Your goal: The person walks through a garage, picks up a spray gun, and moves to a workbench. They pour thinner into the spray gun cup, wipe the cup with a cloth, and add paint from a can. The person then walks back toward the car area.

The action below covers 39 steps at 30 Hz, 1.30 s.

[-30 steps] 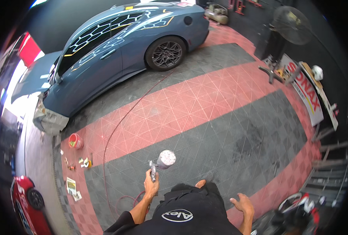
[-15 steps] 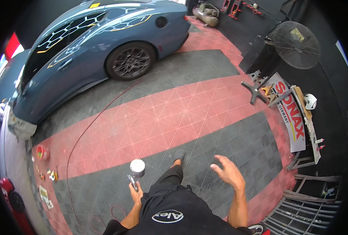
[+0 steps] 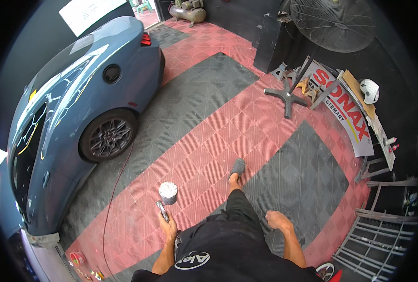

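The person's left hand (image 3: pixel 169 226), its fingers wrapped around the handle, is clamped on a silver-grey metal spray gun (image 3: pixel 162 211) above the floor of ribbed red and dark grey tiles (image 3: pixel 204 155). The handle lies within the grip, its upper end projecting beyond the fingers; the gun's round, grey-sided cup with a speckled white top (image 3: pixel 168 191) stands clear of the hand, just beyond it and farther from the body. The right hand (image 3: pixel 278 219), well apart from the gun, is loosely curled over the dark grey tiles; whether its fingertips meet the palm cannot be told. A thin dark red hose (image 3: pixel 109 211) lies to the left of the gun, running toward the black-spoked rear wheel (image 3: pixel 108 136) of a glossy blue-grey car (image 3: pixel 79 105).
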Available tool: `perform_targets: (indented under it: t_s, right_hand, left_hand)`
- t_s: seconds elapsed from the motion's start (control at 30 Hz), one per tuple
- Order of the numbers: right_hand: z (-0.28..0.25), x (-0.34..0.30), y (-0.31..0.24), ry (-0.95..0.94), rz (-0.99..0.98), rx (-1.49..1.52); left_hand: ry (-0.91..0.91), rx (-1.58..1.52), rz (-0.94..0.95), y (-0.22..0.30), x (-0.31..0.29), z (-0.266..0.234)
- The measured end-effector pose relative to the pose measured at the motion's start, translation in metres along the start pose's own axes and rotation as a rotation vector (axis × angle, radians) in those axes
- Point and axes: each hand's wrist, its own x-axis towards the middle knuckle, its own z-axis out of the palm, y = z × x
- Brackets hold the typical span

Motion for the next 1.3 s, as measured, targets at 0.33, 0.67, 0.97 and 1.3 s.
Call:
perform_targets:
  t_s: [0.33, 0.67, 0.97, 1.3]
  right_hand:
    - [-0.406, 0.259, -0.092, 0.259, -0.2, -0.089]
    - [-0.66, 0.542, -0.158, 0.397, -0.384, 0.081]
    - [-0.708, 0.754, -0.097, 0.11, -0.009, 0.382]
    - [-0.925, 1.084, -0.204, -0.156, -0.104, 0.31]
  left_hand:
    - [-0.058, -0.256, -0.08, 0.324, 0.168, 0.22]
    - [0.004, -0.481, 0.138, 0.582, 0.46, 0.434]
    - [0.11, -0.649, 0.449, 0.865, 0.752, 0.545]
    - [0.21, -0.485, 0.281, 0.988, 1.054, 0.663]
